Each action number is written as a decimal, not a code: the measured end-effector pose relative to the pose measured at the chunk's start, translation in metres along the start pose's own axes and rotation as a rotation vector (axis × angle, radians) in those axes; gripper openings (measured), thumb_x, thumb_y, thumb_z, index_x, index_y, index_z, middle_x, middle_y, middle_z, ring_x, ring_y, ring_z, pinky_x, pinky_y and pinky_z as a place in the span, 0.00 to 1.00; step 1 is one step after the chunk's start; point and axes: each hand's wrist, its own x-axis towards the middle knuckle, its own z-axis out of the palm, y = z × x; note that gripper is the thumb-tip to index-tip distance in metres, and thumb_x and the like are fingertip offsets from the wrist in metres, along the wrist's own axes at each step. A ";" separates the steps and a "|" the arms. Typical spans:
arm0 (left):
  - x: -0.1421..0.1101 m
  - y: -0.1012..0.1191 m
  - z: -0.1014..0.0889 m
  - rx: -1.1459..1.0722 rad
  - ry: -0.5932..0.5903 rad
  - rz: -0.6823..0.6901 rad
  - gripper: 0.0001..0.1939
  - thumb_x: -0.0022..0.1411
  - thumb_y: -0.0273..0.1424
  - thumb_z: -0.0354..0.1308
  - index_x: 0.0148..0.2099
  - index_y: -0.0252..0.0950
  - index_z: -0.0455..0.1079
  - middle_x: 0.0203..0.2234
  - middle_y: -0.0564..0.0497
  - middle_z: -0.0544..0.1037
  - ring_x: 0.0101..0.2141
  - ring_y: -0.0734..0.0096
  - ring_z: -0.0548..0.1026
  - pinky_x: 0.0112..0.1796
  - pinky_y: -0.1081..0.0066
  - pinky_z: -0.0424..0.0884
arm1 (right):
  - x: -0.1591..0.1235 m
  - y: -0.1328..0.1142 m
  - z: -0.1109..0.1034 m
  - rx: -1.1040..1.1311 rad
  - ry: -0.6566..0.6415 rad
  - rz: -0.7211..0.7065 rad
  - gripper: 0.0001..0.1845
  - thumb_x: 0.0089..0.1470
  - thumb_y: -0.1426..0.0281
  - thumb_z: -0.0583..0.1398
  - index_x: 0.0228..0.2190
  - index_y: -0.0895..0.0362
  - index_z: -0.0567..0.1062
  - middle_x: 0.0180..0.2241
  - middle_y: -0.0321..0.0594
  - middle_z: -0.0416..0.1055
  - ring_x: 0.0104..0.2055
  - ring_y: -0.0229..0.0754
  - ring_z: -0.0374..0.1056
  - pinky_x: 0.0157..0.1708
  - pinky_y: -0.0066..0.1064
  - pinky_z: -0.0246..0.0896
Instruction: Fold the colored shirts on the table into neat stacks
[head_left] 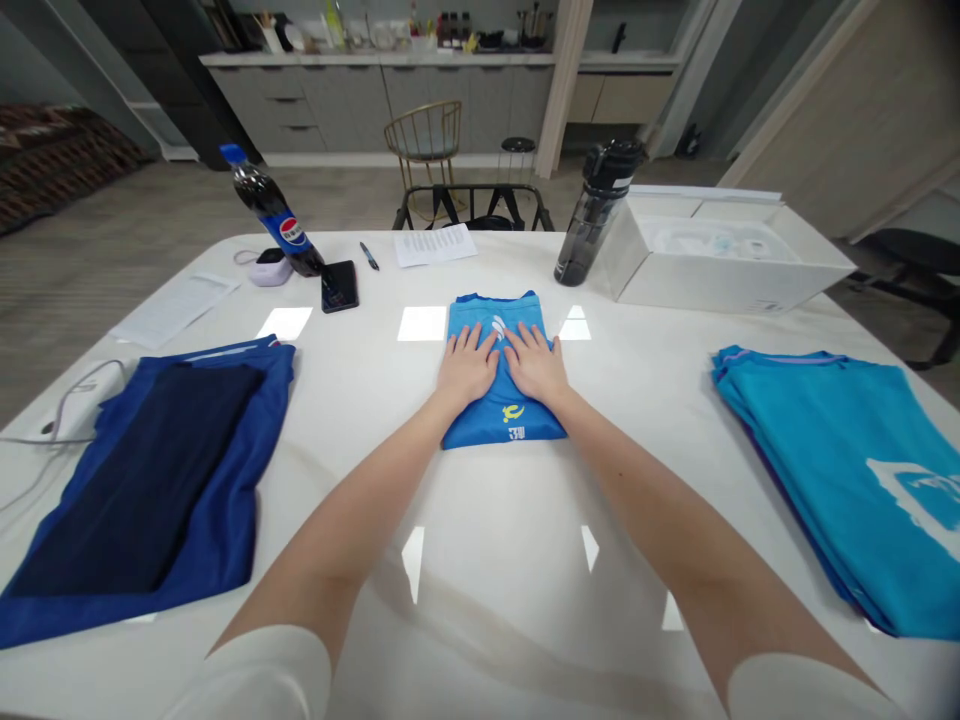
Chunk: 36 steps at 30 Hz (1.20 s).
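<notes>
A blue T-shirt lies folded into a small rectangle in the middle of the white table. It bears a white mark near the top and a yellow and white print near its lower edge. My left hand rests flat on its left half, fingers spread. On the right half lies my right hand, likewise flat with the fingers apart. The two hands nearly meet at the middle, and part of the shirt is hidden beneath them.
At left lie dark blue folded clothes; at right, a pile of turquoise shirts. Toward the far edge stand a cola bottle, a phone, a pen, paper, a dark water bottle and an open white box.
</notes>
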 end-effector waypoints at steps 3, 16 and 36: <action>-0.002 0.001 -0.004 0.114 -0.025 -0.012 0.29 0.74 0.45 0.41 0.73 0.44 0.57 0.72 0.48 0.55 0.71 0.52 0.51 0.69 0.49 0.45 | 0.001 0.001 -0.001 -0.030 -0.035 0.027 0.31 0.71 0.55 0.41 0.70 0.47 0.56 0.73 0.39 0.46 0.74 0.54 0.41 0.68 0.64 0.34; -0.094 0.042 -0.007 0.124 -0.005 0.041 0.27 0.75 0.35 0.40 0.72 0.37 0.58 0.70 0.45 0.58 0.69 0.55 0.56 0.68 0.52 0.50 | -0.094 -0.033 -0.009 -0.019 -0.049 0.039 0.31 0.71 0.63 0.40 0.70 0.52 0.56 0.73 0.42 0.46 0.74 0.55 0.40 0.67 0.68 0.34; -0.184 0.014 -0.053 0.343 -0.034 0.150 0.17 0.70 0.23 0.45 0.53 0.37 0.72 0.48 0.41 0.76 0.50 0.57 0.72 0.50 0.62 0.70 | -0.194 -0.003 -0.050 -0.083 -0.009 -0.001 0.16 0.70 0.67 0.50 0.49 0.55 0.75 0.53 0.50 0.72 0.55 0.52 0.65 0.51 0.42 0.58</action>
